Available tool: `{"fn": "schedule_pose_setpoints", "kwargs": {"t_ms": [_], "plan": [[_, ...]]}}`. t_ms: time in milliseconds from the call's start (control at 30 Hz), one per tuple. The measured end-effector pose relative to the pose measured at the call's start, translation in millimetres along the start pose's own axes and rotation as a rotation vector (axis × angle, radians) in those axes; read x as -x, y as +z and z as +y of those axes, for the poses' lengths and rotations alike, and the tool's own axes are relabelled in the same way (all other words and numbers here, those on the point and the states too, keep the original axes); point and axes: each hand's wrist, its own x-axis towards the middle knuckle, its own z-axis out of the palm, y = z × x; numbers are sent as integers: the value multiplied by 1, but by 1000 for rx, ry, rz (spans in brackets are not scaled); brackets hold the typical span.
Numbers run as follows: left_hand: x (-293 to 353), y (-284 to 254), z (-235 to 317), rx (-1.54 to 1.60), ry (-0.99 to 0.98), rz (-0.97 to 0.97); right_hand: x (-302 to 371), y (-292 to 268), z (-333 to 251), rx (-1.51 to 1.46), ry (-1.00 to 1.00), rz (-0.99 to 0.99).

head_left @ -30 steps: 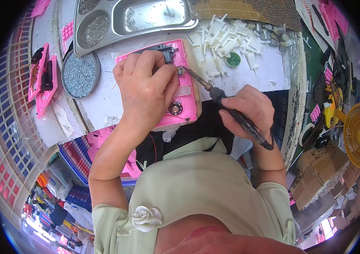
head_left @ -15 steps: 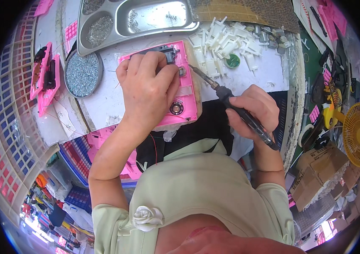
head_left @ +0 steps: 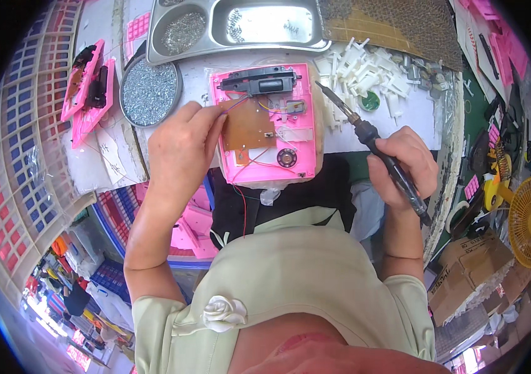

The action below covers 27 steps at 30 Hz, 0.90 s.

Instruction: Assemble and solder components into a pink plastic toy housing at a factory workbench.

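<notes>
A pink plastic casing [head_left: 308, 118] lies in front of me with its inside facing up. It holds a brown circuit board [head_left: 250, 128], a black mechanism [head_left: 259, 81], a small metal motor [head_left: 295, 107] and a round speaker [head_left: 287, 158], joined by thin wires. At the board's upper left corner, the fingers of my left hand [head_left: 181, 146] are closed in a pinch on a thin wire [head_left: 235, 103]. My right hand [head_left: 405, 165] grips a soldering iron [head_left: 374, 143] by its dark handle. Its tip points up and left, just right of the casing and apart from it.
A metal tray [head_left: 268, 42] with small parts stands behind the casing. Left of it is a round dish [head_left: 150, 93] of screws, then more pink casings [head_left: 91, 93]. White plastic pieces [head_left: 365, 71], a small green-filled container [head_left: 369, 101] and metal motors [head_left: 427, 75] lie at the back right.
My left hand has moved off the black mechanism to the casing's left side, uncovering the circuit board. The soldering iron has drawn right, away from the casing. The whole view has shifted slightly.
</notes>
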Motion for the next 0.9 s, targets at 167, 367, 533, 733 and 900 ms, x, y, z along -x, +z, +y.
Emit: {"fn": "schedule_pose_setpoints", "kwargs": {"t_ms": [167,367,533,733,900], "plan": [[-17,14,10,518,-90,217,-7,18,-14,-89,241,52],[-21,50,23,1349,-386,173,-34,58,-14,-287,440,-69],[-17,46,17,1395,-438,85,-55,92,-2,-335,353,-120],[-11,45,13,1361,-421,47,-65,108,0,-341,326,-107],[-11,39,7,1158,-367,15,-59,107,3,-297,298,-116]]}}
